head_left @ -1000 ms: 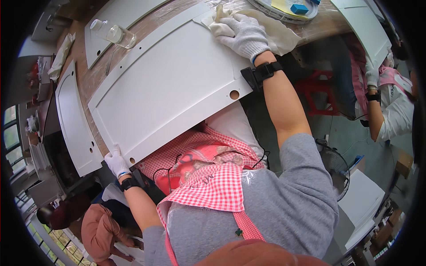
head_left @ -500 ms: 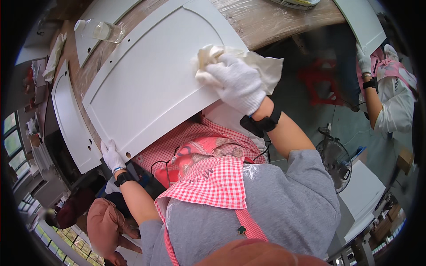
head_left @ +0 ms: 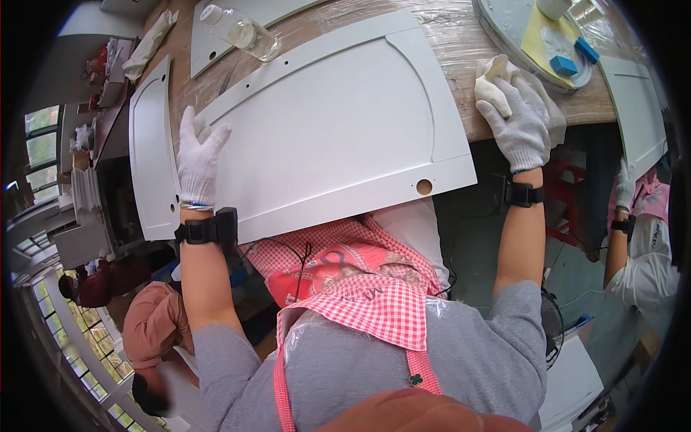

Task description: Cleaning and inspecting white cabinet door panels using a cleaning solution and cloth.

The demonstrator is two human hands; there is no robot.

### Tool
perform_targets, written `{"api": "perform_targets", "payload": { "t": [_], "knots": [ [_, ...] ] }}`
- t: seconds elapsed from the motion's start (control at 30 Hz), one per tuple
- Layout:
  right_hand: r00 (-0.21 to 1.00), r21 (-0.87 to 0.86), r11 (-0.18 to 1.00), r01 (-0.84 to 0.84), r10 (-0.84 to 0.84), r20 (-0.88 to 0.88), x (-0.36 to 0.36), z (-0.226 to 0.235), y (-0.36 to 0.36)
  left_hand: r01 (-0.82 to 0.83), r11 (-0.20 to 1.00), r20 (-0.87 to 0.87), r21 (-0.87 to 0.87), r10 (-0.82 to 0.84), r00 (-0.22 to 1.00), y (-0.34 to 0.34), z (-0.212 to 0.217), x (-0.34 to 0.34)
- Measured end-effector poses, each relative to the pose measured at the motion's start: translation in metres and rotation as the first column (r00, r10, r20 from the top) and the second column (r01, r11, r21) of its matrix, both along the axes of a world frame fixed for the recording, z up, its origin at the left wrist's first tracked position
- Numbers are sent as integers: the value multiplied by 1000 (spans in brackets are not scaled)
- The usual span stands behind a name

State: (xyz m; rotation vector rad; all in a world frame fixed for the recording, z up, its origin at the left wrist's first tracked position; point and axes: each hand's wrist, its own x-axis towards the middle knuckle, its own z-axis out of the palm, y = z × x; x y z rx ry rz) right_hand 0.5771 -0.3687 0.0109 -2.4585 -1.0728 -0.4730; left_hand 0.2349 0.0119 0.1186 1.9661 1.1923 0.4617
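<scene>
A white door-like panel (head_left: 338, 115) with a raised border, a curved groove and small round holes lies in front of me on the table. My left hand (head_left: 200, 155), in a white knitted glove, is at the panel's left end with fingers apart, holding nothing. Beyond the panel's right end, my right hand (head_left: 522, 133), gloved too, has its fingers closed on a cream cloth (head_left: 493, 93). That cloth is bunched at the fingers and hangs loose beside the hand, over the table's near edge.
Film covers the wooden table (head_left: 461, 50). A clear bottle (head_left: 248, 36) lies behind the panel. At the far right, a round lid-like tray (head_left: 504, 32) bears a yellow sheet and blue blocks (head_left: 563, 65). Another panel (head_left: 150, 155) stands left; a co-worker's gloved hand (head_left: 625, 186) touches one at right.
My right hand with the cloth has moved right, off the panel. My left hand has left the near corner and moved farther up the left end, fingers spread. The view has turned.
</scene>
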Motion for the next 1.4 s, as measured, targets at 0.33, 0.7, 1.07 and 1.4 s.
{"api": "perform_targets", "payload": {
  "t": [0.33,0.7,1.07,1.4],
  "knots": [
    [992,119,993,-3,18,-126,8,7,11,222,972,326,-69,-189,926,94,-32,159],
    [998,112,993,24,-18,-55,6,7,12,732,479,-773,484,-157,614,6,-16,227],
    [999,54,997,49,-48,-23,0,10,13,861,179,-852,476,-149,502,-58,6,236],
    [994,138,990,-1,15,-104,-1,9,20,910,26,-786,414,-494,372,-128,2,164]
  ]
}}
